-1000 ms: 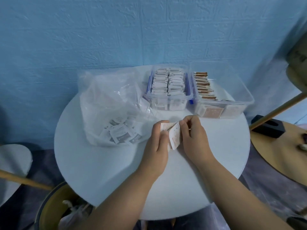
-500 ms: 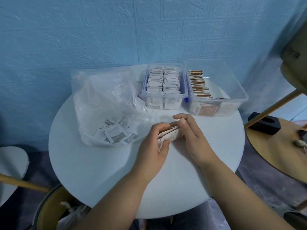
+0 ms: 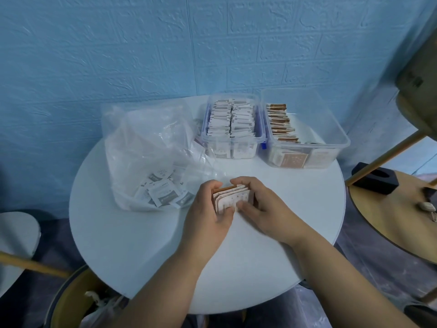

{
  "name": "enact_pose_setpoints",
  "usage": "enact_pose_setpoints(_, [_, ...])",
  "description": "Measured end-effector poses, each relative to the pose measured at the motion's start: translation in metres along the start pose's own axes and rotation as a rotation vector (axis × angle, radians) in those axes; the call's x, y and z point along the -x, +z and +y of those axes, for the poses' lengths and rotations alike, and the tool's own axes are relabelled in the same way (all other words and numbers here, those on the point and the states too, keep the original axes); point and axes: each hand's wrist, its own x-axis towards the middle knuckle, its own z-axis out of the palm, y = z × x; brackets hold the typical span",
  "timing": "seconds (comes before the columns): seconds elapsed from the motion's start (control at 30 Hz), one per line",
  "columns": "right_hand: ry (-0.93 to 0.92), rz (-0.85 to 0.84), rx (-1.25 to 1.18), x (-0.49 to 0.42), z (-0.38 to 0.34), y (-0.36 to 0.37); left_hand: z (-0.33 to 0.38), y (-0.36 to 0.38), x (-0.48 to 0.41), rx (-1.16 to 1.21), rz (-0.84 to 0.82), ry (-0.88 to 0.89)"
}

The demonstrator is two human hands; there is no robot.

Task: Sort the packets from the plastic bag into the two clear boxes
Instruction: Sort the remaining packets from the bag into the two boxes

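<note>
**Both grips on one stack of packets at the middle of the desk**

We open wide: a blue wall [image 3: 118,55] with a brick pattern fills the back, and in front of it sits the round white desk [image 3: 132,245]. On the far left of the desk we have the plastic bag [image 3: 142,138], crumpled and clear, mouth slumped toward the middle. Loose white packets [image 3: 163,192] lie in its near corner.

Across to the far right now, and there are the two clear boxes, side by side and just about touching. The left box [image 3: 205,129] is packed with two rows of white packets on edge [image 3: 233,117]. The right box [image 3: 331,129] holds one row of brown-edged packets [image 3: 281,124] along its left wall, a few more lying against its near wall, and its right half is bare.

Off the desk, a wooden table [image 3: 390,209] pokes in on the right with a black block [image 3: 376,181] on its edge, and a yellow-lined bin [image 3: 68,301] sits low on the left.

And here is the action, dead centre, just in front of the bag's mouth. The left grip [image 3: 208,209] curls round one end of a small stack of packets [image 3: 233,197], fingers over the top, thumb on the near face. The right grip [image 3: 267,207] closes on the other end, fingers hooked over the far side, thumb pressing the front packet. We see the stack on edge between them, pale faces with brown borders, low over the desk; whether it touches the desk we cannot tell.
</note>
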Motion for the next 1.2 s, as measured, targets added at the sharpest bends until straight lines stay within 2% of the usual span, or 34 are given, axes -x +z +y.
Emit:
enact_pose_setpoints(0.17, [-0.045,-0.002,0.14,-0.001,-0.001,0.003,0.001,0.001,0.003,-0.231,-0.051,0.087])
enact_pose_setpoints(0.27, [-0.055,-0.046,0.144,-0.001,-0.001,-0.002,0.001,0.002,0.003,-0.218,-0.038,0.077])
enact_pose_setpoints(0.37, [0.019,-0.051,-0.076,0.001,-0.003,-0.014,0.005,0.001,0.002,-0.101,-0.056,0.072])
enact_pose_setpoints(0.5, [0.065,0.004,-0.426,0.004,-0.01,-0.039,0.026,0.006,-0.008,0.168,-0.097,-0.002])
enact_pose_setpoints(0.6, [0.024,0.073,-0.458,0.001,-0.021,-0.065,0.051,0.019,-0.026,0.31,-0.101,-0.018])
enact_pose_setpoints(0.73, [-0.007,0.145,-0.425,-0.009,-0.034,-0.11,0.08,0.044,-0.057,0.409,-0.077,0.071])
enact_pose_setpoints(0.83, [0.01,0.223,-0.268,-0.018,-0.039,-0.156,0.085,0.063,-0.08,0.27,0.028,0.21])
enact_pose_setpoints(0.97, [0.115,0.32,0.287,-0.039,-0.023,-0.211,0.064,0.09,-0.107,-0.195,0.233,0.466])
enact_pose_setpoints(1.07, [0.115,0.236,0.608,-0.055,-0.008,-0.221,0.049,0.103,-0.11,-0.308,0.258,0.527])
enact_pose_setpoints(1.2, [0.048,0.095,0.87,-0.073,0.002,-0.217,0.042,0.104,-0.11,-0.338,0.286,0.522])
